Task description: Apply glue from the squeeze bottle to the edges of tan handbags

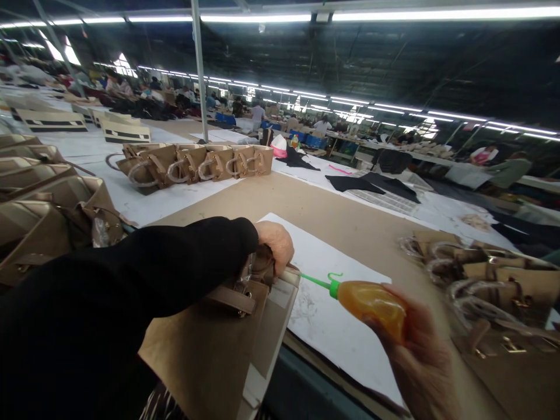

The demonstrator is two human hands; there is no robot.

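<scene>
A tan handbag lies tilted at the table's near edge, below my black sleeve. My left hand is bent over the bag's upper end, its fingers curled down onto the bag and partly hidden. In my right hand is a squeeze bottle of amber liquid with a green nozzle. The bottle lies nearly level, its thin tip pointing left at the bag's pale edge, close to my left fingers. Whether the tip touches the edge I cannot tell. Under the nozzle lies a smudged white sheet.
A row of tan handbags stands across the table, with more bags at left. Other handbags with wrapped handles lie at right. Black cut pieces lie farther back. A metal post rises behind the row. People work in the distance.
</scene>
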